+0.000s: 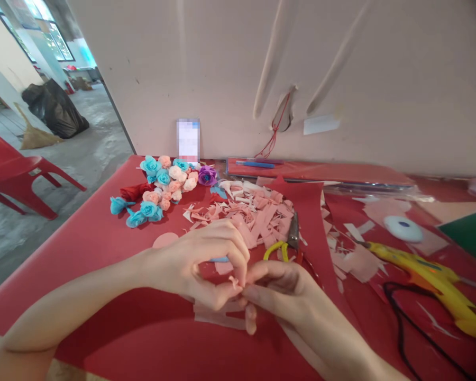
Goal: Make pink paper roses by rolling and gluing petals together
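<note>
A small pink curled paper piece [234, 282] is pinched between the thumb and fingers of my left hand [210, 259]. My right hand [287, 288] meets it there, its thumb and forefinger closed at the same spot; fingers partly hide the piece. Just beyond my hands spreads a heap of cut pink paper strips [257, 211]. Yellow-handled scissors [287, 243] lie at the right side of that heap. Several paper flowers in blue, pink, white, red and purple [162, 177] are gathered at the back left. A pink paper disc [165, 240] shows behind my left wrist.
On the right lie a yellow glue gun [424, 270] with a black cord [399, 323] and a white oval object [403, 228]. Against the pale wall lean a phone [188, 140] and, lower, a blue pen [256, 164]. A red chair [35, 172] stands on the floor at left.
</note>
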Motion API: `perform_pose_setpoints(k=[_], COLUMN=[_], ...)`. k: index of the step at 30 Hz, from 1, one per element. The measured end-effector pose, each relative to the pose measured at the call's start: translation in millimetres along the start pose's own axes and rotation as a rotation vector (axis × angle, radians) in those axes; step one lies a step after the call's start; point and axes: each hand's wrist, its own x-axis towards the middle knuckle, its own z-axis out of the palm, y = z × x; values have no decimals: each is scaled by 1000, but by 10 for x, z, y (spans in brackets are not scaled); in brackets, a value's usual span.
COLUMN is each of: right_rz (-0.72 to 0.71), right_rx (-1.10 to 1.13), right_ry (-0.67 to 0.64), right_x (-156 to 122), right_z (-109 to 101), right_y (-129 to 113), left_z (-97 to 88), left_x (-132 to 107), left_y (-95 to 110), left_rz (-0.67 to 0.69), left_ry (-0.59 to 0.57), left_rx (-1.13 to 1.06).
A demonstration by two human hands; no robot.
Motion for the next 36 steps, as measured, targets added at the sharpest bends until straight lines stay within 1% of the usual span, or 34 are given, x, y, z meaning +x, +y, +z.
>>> perform_pose_setpoints(k=[4,7,13,16,18,21,23,25,27,30,32,36], right_rz=[-115,-167,-204,-217,-253,-359,-437,-484,-509,-528,-521,-532], right_rx=[-97,-159,-232,-242,-249,-234,-221,-229,-246,-268,-281,-299], right_ry=[138,213,261,296,334,363,325,278,263,260,248,241], right_x=[-44,-73,-84,-79,-79,-82,-82,-78,-70,-62,-64,-84], right_z=[34,69,112,121,121,102,79,58,48,52,57,57], right_y=[24,13,-11,-8,-2,7,11,16,23,37,44,50], left_z=[22,24,15,18,16,9,9,19,34,47,42,26], left_x=[16,12,8,7,-4,-37,-62,-75,-73,-54,-44,-41], left_y=[27,32,33,36,32,10,-1,5,34,97,129,150], left_rz=[-8,-38,-23,-18,6,83,181,279,324,353,384,401], left_ry=[69,78,78,81,117,230,301,353,410,456,454,451], left_rx=[53,60,49,100,190,414,611,801,946,1061,1084,1108])
